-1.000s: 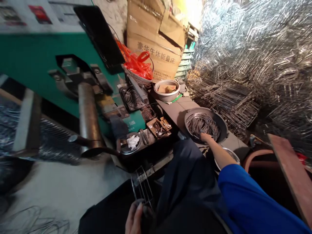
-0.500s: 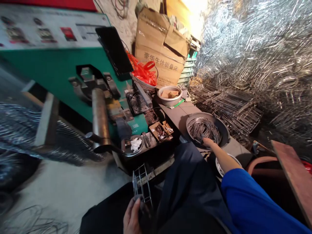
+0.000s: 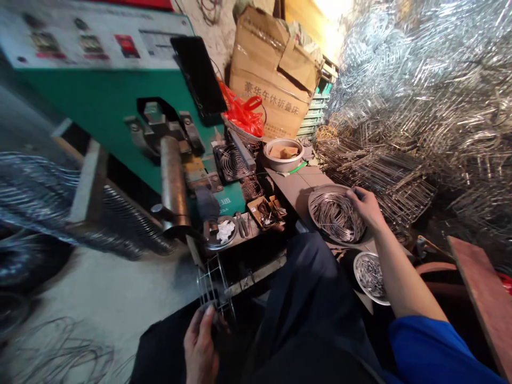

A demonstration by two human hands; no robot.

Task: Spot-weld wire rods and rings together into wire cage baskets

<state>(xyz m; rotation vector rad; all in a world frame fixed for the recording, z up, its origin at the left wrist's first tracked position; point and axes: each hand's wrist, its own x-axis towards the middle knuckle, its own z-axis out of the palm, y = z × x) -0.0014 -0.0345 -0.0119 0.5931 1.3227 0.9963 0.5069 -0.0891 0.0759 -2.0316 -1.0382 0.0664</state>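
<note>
Watching from afar, I see the left hand [image 3: 200, 341] grasping a small wire frame [image 3: 214, 285]. The right hand [image 3: 365, 209] sits at the rim of a basin [image 3: 320, 190] of bent wires on the bench [image 3: 290, 186]; any grip is unclear. A steel bowl [image 3: 357, 280] lies just below it.

Wire-goods workshop, green industrial machine [image 3: 100, 125], heaps of bent steel-wire racks [image 3: 372, 170], basin of wire pieces [image 3: 310, 205]
</note>
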